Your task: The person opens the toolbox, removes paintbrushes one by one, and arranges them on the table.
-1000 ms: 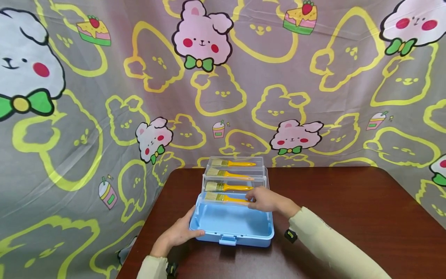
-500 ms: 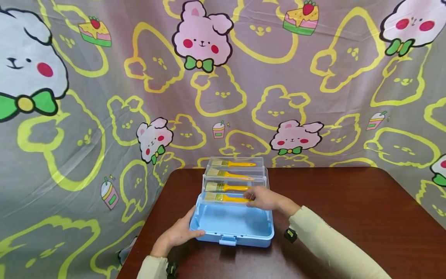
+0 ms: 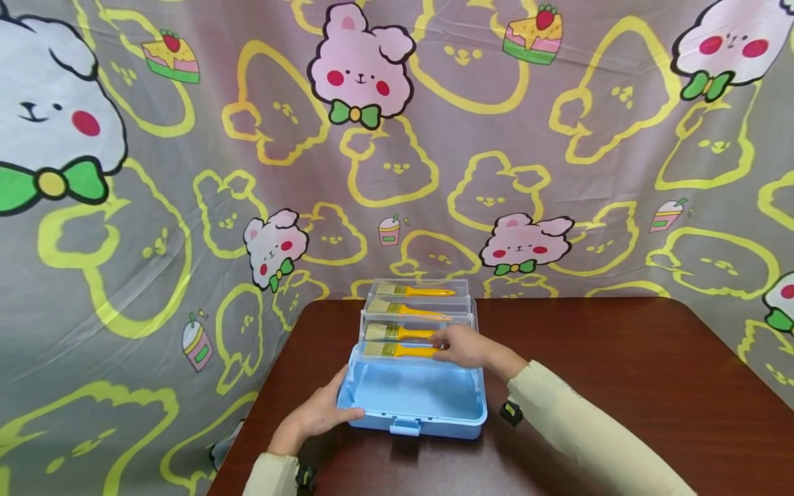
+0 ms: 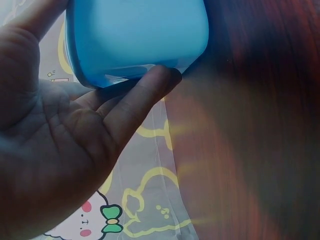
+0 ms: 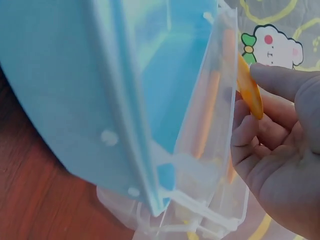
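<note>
A light blue plastic toolbox [image 3: 415, 393] lies open on the table, its clear tiered trays [image 3: 462, 303] fanned out toward the back. Several paintbrushes [image 3: 409, 291] with yellow handles and pale bristles lie in the tiers, bristles to the left. At the box's left front corner my left hand [image 3: 319, 411] holds on, thumb over the rim; the left wrist view shows its fingers along the box wall. My right hand [image 3: 462, 346] is over the right end of the nearer tiers. In the right wrist view it pinches a yellow paintbrush handle [image 5: 250, 90] at the tray's edge.
A dark reddish-brown tabletop [image 3: 589, 386] extends to the right of the box. A patterned cloth [image 3: 397, 138] hangs behind and along the left side, close to the table's back edge. The box's latch [image 3: 405, 427] faces the person.
My right hand has shifted slightly left along the brush handles, covering more of them. The front brush has moved slightly left. My left hand and the box hold still.
</note>
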`<action>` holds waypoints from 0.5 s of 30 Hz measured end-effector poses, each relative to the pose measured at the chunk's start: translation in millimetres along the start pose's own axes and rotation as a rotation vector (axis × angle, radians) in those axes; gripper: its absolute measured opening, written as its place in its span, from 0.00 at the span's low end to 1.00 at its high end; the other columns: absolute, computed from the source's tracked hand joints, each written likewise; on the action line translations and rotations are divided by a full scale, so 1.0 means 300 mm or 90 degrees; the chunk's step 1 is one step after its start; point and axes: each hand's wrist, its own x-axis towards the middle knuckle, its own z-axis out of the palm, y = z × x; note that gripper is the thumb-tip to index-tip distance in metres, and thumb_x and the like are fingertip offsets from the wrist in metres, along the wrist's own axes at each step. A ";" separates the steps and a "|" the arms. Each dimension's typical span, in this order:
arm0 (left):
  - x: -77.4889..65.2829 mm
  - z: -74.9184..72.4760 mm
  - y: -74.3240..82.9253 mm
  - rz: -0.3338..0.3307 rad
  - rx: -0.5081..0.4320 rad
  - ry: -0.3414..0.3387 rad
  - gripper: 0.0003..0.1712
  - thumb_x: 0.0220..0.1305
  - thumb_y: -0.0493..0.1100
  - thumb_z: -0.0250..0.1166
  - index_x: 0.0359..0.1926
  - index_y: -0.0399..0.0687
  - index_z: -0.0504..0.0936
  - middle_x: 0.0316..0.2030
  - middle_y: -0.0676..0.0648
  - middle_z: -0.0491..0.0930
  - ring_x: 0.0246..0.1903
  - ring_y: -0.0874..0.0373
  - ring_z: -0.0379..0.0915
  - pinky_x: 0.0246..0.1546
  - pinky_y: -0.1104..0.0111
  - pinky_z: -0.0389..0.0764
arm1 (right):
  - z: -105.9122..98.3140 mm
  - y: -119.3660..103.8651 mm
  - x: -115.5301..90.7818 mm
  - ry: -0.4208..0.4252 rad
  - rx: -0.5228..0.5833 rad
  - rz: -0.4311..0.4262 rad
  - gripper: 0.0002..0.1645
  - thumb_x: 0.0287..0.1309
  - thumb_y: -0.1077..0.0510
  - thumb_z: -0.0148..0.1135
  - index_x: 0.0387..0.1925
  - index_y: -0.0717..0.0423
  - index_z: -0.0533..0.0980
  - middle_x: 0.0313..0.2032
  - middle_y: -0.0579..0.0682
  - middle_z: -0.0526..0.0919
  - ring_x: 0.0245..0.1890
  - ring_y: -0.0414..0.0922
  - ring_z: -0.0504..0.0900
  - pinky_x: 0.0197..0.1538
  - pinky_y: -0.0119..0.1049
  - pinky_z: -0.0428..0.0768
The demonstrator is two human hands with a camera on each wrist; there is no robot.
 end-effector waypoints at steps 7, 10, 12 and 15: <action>0.002 0.005 0.000 -0.001 0.015 -0.002 0.61 0.51 0.59 0.71 0.74 0.43 0.43 0.66 0.34 0.59 0.57 0.43 0.66 0.55 0.43 0.65 | 0.014 -0.021 0.021 -0.010 -0.008 -0.013 0.19 0.56 0.60 0.65 0.50 0.60 0.80 0.43 0.50 0.84 0.40 0.41 0.80 0.46 0.40 0.79; 0.002 0.007 0.001 -0.003 0.015 -0.002 0.61 0.51 0.59 0.71 0.74 0.43 0.43 0.66 0.35 0.59 0.57 0.42 0.65 0.55 0.43 0.65 | 0.020 -0.028 0.026 -0.015 -0.011 -0.008 0.19 0.57 0.61 0.64 0.51 0.61 0.79 0.45 0.51 0.83 0.43 0.43 0.80 0.48 0.41 0.78; 0.002 0.007 0.002 -0.004 0.015 0.000 0.62 0.51 0.59 0.71 0.74 0.44 0.43 0.66 0.35 0.59 0.57 0.42 0.65 0.55 0.43 0.65 | 0.022 -0.034 0.029 -0.019 -0.008 -0.001 0.19 0.57 0.60 0.64 0.51 0.60 0.79 0.46 0.51 0.83 0.44 0.43 0.80 0.49 0.42 0.77; 0.002 0.005 0.003 -0.003 0.015 0.002 0.61 0.51 0.58 0.71 0.74 0.44 0.43 0.66 0.35 0.59 0.57 0.42 0.65 0.55 0.43 0.65 | 0.024 -0.042 0.035 -0.021 -0.012 0.001 0.20 0.58 0.60 0.64 0.52 0.60 0.79 0.46 0.51 0.83 0.45 0.44 0.80 0.50 0.42 0.77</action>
